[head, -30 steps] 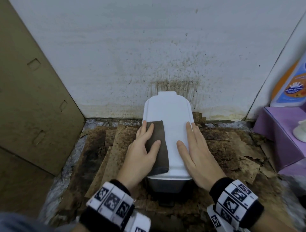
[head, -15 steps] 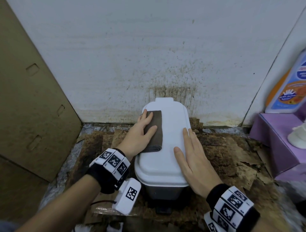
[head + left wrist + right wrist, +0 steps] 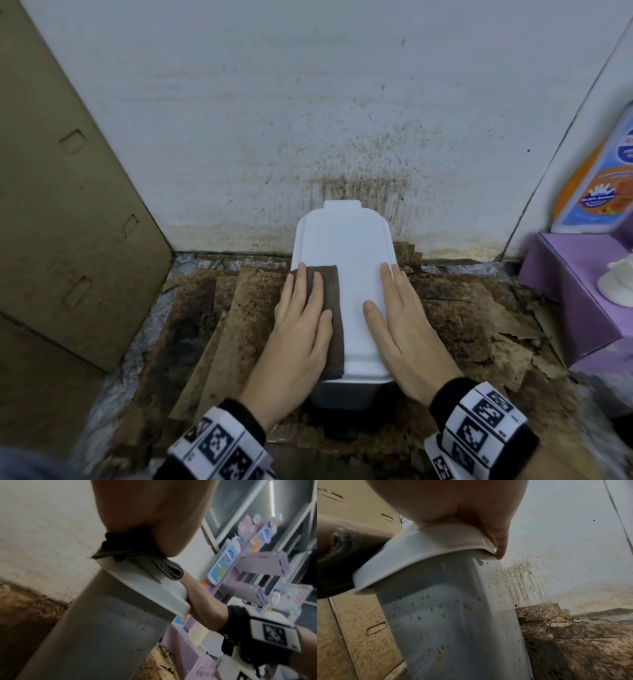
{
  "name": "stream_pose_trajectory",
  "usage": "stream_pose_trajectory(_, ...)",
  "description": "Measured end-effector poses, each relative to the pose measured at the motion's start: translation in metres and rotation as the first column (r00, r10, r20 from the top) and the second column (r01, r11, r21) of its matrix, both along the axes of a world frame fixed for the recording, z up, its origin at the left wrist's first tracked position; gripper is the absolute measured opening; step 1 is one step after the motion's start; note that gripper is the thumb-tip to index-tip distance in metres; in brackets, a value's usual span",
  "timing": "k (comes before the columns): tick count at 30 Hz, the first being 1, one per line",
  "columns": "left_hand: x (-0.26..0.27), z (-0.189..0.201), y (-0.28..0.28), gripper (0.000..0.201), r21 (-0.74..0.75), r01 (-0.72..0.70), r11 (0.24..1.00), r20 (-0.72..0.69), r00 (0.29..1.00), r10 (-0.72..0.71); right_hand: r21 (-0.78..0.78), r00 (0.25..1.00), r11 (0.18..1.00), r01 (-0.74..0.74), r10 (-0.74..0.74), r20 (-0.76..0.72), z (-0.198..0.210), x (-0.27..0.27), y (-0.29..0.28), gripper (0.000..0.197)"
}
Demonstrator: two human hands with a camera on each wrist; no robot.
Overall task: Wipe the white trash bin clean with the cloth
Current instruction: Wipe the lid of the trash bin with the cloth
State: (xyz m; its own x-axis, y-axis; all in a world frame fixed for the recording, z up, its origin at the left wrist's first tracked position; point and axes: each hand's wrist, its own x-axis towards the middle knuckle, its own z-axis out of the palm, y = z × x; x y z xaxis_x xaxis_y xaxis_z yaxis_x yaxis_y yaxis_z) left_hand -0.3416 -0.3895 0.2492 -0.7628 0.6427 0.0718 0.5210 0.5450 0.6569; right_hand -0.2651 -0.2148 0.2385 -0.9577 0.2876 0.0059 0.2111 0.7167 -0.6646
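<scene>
The white trash bin [image 3: 356, 260] stands against the stained wall with its lid closed. A folded dark grey cloth [image 3: 330, 308] lies along the lid's left side. My left hand [image 3: 301, 318] presses flat on the cloth with straight fingers. My right hand [image 3: 400, 315] rests flat on the lid's right edge, fingers straight. In the left wrist view the folded cloth [image 3: 154, 563] sits under my palm on the lid [image 3: 145, 585]. The right wrist view shows the bin's side [image 3: 453, 615] dotted with brown specks, with my fingertip [image 3: 500, 553] over the lid rim.
A cardboard panel [image 3: 68, 212] leans at the left. A purple box [image 3: 582, 294] with a white object and an orange-and-blue bottle [image 3: 596, 185] stands at the right. Dirty, torn cardboard sheets [image 3: 479, 325] cover the floor around the bin.
My left hand has drawn the cloth back along the lid's left side toward me, from the far end to the near end. The right hand stays flat on the lid's right edge.
</scene>
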Motion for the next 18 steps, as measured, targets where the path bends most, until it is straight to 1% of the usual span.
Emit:
stream_pose_trajectory(2, 0.003, -0.001, 0.002, 0.052, -0.048, 0.003, 0.999, -0.075, 0.997, -0.007, -0.016, 1.0, 1.0, 0.001, -0.001, 0.002, 0.0, 0.0, 0.001, 0.073)
stream_pose_trajectory(4, 0.0, -0.002, 0.005, 0.05, -0.126, 0.005, 0.992, -0.118, 0.993, -0.02, -0.035, 1.0, 0.999, 0.001, -0.001, -0.001, 0.001, 0.0, 0.001, 0.075)
stream_pose_trajectory(7, -0.001, -0.003, 0.012, 0.069, -0.267, -0.01, 0.964, -0.208, 0.977, -0.048, -0.09, 0.999, 0.996, 0.009, -0.012, -0.03, 0.001, 0.002, 0.001, 0.078)
stream_pose_trajectory(10, -0.005, 0.001, 0.021, 0.077, -0.367, 0.004, 0.93, -0.292, 0.949, -0.119, -0.126, 0.998, 0.992, 0.011, -0.018, -0.053, -0.001, 0.003, 0.002, 0.08)
stream_pose_trajectory(11, -0.008, 0.004, 0.025, 0.082, -0.391, 0.031, 0.92, -0.293, 0.943, -0.156, -0.128, 0.998, 0.992, 0.009, -0.017, -0.062, -0.001, 0.003, 0.002, 0.082)
stream_pose_trajectory(13, -0.016, 0.012, 0.034, 0.09, -0.441, 0.095, 0.893, -0.248, 0.943, -0.222, -0.127, 0.997, 0.992, 0.01, -0.019, -0.071, -0.003, 0.002, 0.003, 0.089)
stream_pose_trajectory(14, -0.02, 0.016, 0.039, 0.089, -0.462, 0.119, 0.879, -0.216, 0.946, -0.242, -0.129, 0.997, 0.992, 0.009, -0.018, -0.072, -0.003, 0.003, 0.003, 0.09)
stream_pose_trajectory(16, -0.033, 0.023, 0.049, 0.077, -0.498, 0.162, 0.852, -0.15, 0.951, -0.269, -0.133, 0.998, 0.991, 0.002, -0.011, -0.067, -0.001, 0.003, 0.004, 0.087)
stream_pose_trajectory(18, -0.05, 0.03, 0.057, 0.064, -0.507, 0.217, 0.834, -0.083, 0.951, -0.298, -0.128, 0.999, 0.992, -0.003, -0.003, -0.043, 0.002, 0.003, 0.004, 0.081)
